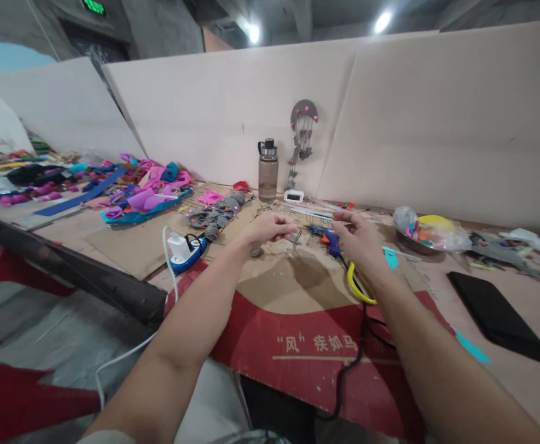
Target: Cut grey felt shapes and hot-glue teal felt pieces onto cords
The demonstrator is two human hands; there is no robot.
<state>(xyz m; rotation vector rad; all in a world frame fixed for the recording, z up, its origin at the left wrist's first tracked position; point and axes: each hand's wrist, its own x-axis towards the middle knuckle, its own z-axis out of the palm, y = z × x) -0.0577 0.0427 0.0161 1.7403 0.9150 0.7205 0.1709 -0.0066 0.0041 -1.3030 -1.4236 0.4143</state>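
Craft wkshp; long bench (535, 299) w/ piled cloth scraps (145, 199), glue gun (332, 244); concrete wall (163, 31) behind.

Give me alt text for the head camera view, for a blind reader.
A left hand pinches a small grey piece above a red-and-tan cardboard sheet; the right hand is beside a blue corded tool. Behind stands a translucent grey bottle.

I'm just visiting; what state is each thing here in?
Left hand: fingertips pinched, seemingly on a thin grey piece.
Right hand: fingers curled; grip unclear.
Glue gun: on or off, cannot tell.
Bottle: upright, lid on.
Phone: lying flat, dark side up.
White charger: plugged into the blue power strip.
Crescent ornament: up against the panel.
Ceiling lights: lit.
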